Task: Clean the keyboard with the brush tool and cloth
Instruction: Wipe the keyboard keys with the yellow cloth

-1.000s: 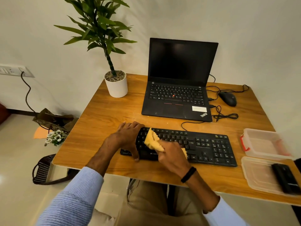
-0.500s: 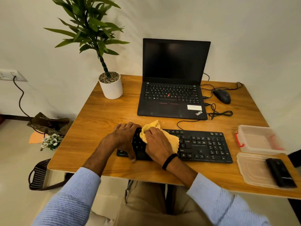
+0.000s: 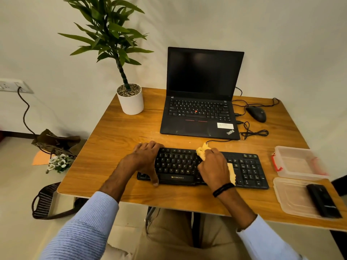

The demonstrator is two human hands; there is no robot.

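**A:** Where is the keyboard (image 3: 202, 168)?

**B:** The black keyboard lies flat near the front edge of a wooden desk (image 3: 116, 139), straight ahead of the seated person and just in front of an open black laptop (image 3: 201, 94). A thin black cable runs from its back edge toward the laptop.

**A:** And the hands?

**B:** The left hand (image 3: 145, 159) rests on the keyboard's left end, fingers curled over the back edge and the thumb stretched down across the front edge, holding the board between them. The right hand (image 3: 214, 167) presses a yellow cloth (image 3: 202, 151) onto the keys around the middle of the board. Its fingers are bent and closed around the cloth, which bunches out at the top near the knuckles and shows again in a strip under the palm's right side. A dark band circles that wrist.

**A:** What else is on the desk?

**B:** A potted plant (image 3: 129, 98) in a white pot stands at the back left. A black mouse (image 3: 256, 113) sits to the right of the laptop with coiled cables beside it. At the right edge sit a clear plastic box (image 3: 298, 163) with red clips and, nearer the person, its clear lid (image 3: 289, 198), on which a black oblong object (image 3: 323, 200) lies. Whether that is the brush tool cannot be told.
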